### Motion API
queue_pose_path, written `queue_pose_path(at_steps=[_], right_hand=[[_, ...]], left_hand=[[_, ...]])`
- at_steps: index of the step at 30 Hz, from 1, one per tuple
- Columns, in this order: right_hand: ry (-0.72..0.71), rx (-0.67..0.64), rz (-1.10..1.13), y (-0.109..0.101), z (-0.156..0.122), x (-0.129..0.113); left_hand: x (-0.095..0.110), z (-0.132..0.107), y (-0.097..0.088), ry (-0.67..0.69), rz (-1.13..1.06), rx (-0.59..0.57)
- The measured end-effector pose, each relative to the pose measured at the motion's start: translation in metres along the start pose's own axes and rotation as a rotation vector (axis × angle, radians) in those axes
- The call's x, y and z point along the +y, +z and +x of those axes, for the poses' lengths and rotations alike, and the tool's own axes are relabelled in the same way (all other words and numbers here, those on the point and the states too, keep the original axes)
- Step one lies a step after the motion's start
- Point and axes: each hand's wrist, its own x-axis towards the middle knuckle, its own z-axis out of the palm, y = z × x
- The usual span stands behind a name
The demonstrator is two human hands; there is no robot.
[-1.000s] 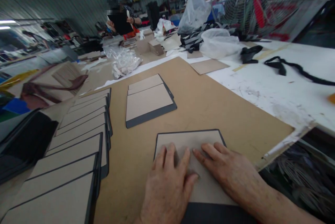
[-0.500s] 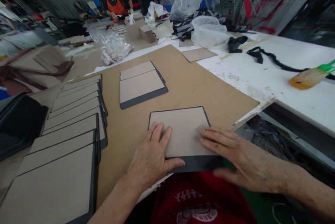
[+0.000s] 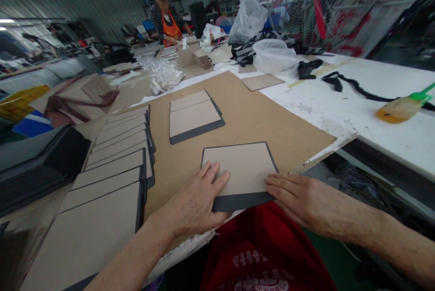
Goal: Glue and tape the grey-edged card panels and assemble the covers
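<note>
A beige board panel (image 3: 243,164) with dark edging and a wider dark strip along its near side lies at the near edge of the brown sheet (image 3: 258,118). My left hand (image 3: 200,196) rests on its left part, fingers spread, thumb near the strip's front edge. My right hand (image 3: 299,198) lies over the near right corner, fingers stretched out together; its thumb is hidden. Two similar overlapping panels (image 3: 195,118) lie farther back. To the left runs an overlapping row of several such panels (image 3: 102,214).
A dark folded stack (image 3: 44,164) sits at far left. A bottle of amber liquid (image 3: 399,109) and a black strap (image 3: 360,87) lie on the white table at right. Plastic bags (image 3: 275,55) and scraps are at the back. A person in an orange apron (image 3: 171,28) stands beyond.
The view has tilted up and turned left. My right hand has come to rest over the panel's near right corner, its thumb now out of sight. My left hand remains on the panel.
</note>
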Motion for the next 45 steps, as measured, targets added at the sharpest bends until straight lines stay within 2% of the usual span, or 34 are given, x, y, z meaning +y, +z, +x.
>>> queue_pose_path(at_steps=[6, 14, 17, 21, 26, 31, 35, 42, 45], right_hand=[[0.119, 0.010, 0.067, -0.017, 0.013, 0.020], [0.172, 0.062, 0.133, -0.020, 0.019, 0.035], [0.196, 0.090, 0.123, -0.020, 0.023, 0.040], [0.193, 0.125, 0.129, -0.020, 0.026, 0.046], [0.183, 0.178, 0.279, -0.016, 0.019, 0.052], [0.056, 0.194, 0.287, -0.002, 0.014, 0.059], [0.040, 0.271, 0.253, 0.010, 0.015, 0.059], [0.008, 0.393, 0.133, 0.021, 0.001, 0.056], [0.004, 0.398, 0.080, 0.023, -0.001, 0.062]], left_hand=[[-0.010, -0.003, -0.018, 0.044, -0.066, -0.035], [-0.020, 0.007, -0.042, 0.101, -0.248, -0.029], [-0.030, 0.013, -0.045, 0.121, -0.321, -0.077], [-0.039, 0.016, -0.047, 0.130, -0.370, -0.137], [-0.038, 0.013, -0.056, 0.094, -0.356, -0.115], [-0.037, 0.014, -0.063, 0.107, -0.401, -0.134], [-0.027, 0.008, -0.054, 0.078, -0.333, -0.100], [-0.013, -0.027, -0.008, -0.050, -0.220, 0.065], [-0.013, -0.041, -0.006, -0.029, -0.154, 0.181]])
